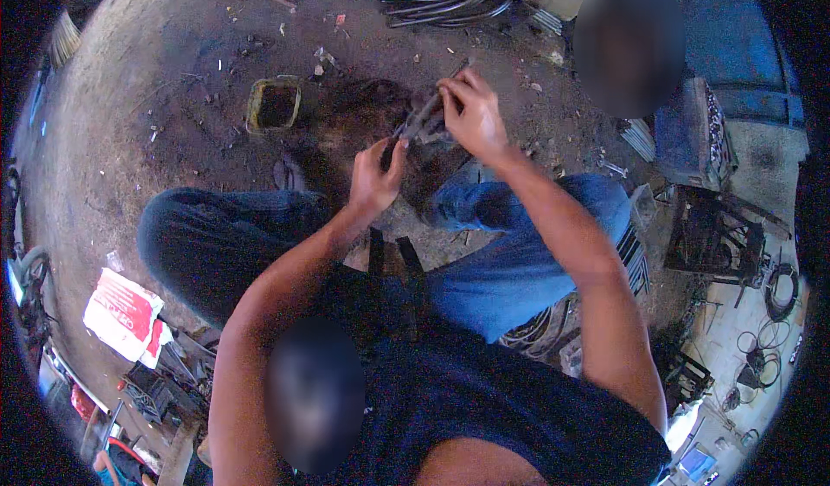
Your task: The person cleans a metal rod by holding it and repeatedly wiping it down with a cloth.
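Note:
Out in front of my bent knees, both hands meet on a slim, dark metal piece like a rod (421, 121), which slants up to the right over the dirt floor. The lower end is in the closed fingers of my left hand (373, 179), thumb toward the right. Farther up, my right hand (478, 123) pinches the same piece between thumb and fingertips. Something greyish lies behind or below the piece; its kind is too blurred to tell.
A square, yellowish-rimmed container (252, 110) with dark contents stands left of my hands. Bent dark tubes (458, 6) lie at the far side. A red-and-white sack (124, 313) is at left, a dark metal frame (713, 237) and coiled wire (782, 291) at right.

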The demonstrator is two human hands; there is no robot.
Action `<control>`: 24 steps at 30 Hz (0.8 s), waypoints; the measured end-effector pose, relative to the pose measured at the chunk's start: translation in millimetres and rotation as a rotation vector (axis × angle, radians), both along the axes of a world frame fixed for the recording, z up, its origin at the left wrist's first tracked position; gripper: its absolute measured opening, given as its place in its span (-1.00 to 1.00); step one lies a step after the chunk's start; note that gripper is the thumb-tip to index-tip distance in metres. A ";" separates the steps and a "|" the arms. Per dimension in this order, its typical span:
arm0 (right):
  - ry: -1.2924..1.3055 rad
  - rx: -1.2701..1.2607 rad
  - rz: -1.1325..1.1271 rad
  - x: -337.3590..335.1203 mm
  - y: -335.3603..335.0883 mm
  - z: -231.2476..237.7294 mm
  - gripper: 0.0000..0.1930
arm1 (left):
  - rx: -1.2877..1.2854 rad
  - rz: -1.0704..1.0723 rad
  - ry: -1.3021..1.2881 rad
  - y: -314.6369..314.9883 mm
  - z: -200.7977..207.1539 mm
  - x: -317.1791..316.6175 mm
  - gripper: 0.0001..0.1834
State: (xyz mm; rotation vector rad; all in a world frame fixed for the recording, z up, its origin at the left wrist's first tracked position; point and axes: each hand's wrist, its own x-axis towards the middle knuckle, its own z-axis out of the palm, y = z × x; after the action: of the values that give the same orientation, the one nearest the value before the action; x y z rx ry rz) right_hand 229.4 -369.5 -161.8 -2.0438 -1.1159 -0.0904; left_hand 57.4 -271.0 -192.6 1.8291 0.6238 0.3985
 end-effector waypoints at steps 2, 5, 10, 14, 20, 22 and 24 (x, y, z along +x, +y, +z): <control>-0.139 -0.017 -0.151 33.6 6.7 3.2 -0.86 | -0.056 0.048 0.018 -4.8 8.5 5.0 -0.63; -0.095 0.021 -0.163 24.8 5.0 5.8 -0.89 | -0.091 -0.029 -0.014 2.5 -4.4 1.8 -0.63; -0.130 -0.015 -0.119 32.2 0.2 2.4 -0.89 | -0.018 -0.041 0.034 -1.7 -13.0 3.1 -0.66; -0.076 0.032 -0.168 22.9 -1.1 -0.1 -0.90 | -0.153 -0.056 -0.011 -0.7 -11.6 2.5 -0.67; -0.149 -0.033 -0.321 60.1 -2.0 3.6 -0.88 | 0.026 -0.005 -0.018 -6.1 -7.5 7.2 -0.64; -0.167 -0.014 -0.276 31.5 3.6 0.4 -0.89 | 0.129 0.053 -0.069 -3.0 -52.8 -4.2 -0.63; -0.044 0.040 -0.129 -2.2 -5.5 -5.1 -0.90 | 0.219 0.089 -0.133 -3.7 -42.8 -1.7 -0.62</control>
State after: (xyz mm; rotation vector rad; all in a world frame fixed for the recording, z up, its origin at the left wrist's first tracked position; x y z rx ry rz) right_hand 227.2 -374.9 -166.8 -2.0859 -0.9999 -0.2218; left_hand 55.6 -274.7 -235.4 1.9677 0.5897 0.6646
